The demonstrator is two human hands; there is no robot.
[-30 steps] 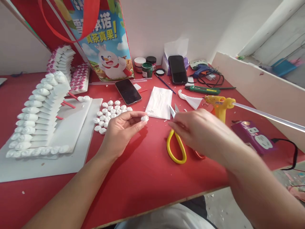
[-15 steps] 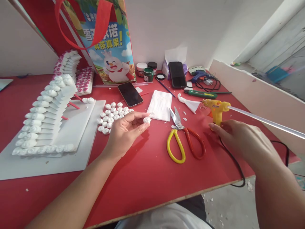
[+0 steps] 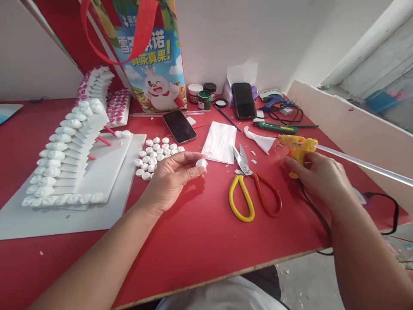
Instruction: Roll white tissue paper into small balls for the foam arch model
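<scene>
Between thumb and fingertips, my left hand (image 3: pixel 171 178) pinches a small white rosette (image 3: pixel 201 163), its plain side now showing. My right hand (image 3: pixel 322 174) is closed around the handle of a yellow hot glue gun (image 3: pixel 298 148), which has a long clear glue stick (image 3: pixel 364 165) in its back. Beyond my left hand lie several more white rosettes (image 3: pixel 153 157) in a cluster. Farther left, a stepped, curved white model (image 3: pixel 64 150) edged with such rosettes stands on a white board (image 3: pixel 112 206). Scissors (image 3: pixel 247 170) with one yellow and one red handle lie open between my hands.
Behind are a folded white tissue (image 3: pixel 220 142), a phone (image 3: pixel 179 126), another phone (image 3: pixel 243 101), paint jars (image 3: pixel 204 100), a green cutter (image 3: pixel 275 127) and a blue glue gun (image 3: pixel 274 103). A printed bag (image 3: pixel 158 69) stands at the wall. A black cord (image 3: pixel 312 204) trails off the table's front edge.
My right hand has closed around the glue gun's handle and tilted it slightly. The rosette in my left fingers has turned. The whole view has shifted a little.
</scene>
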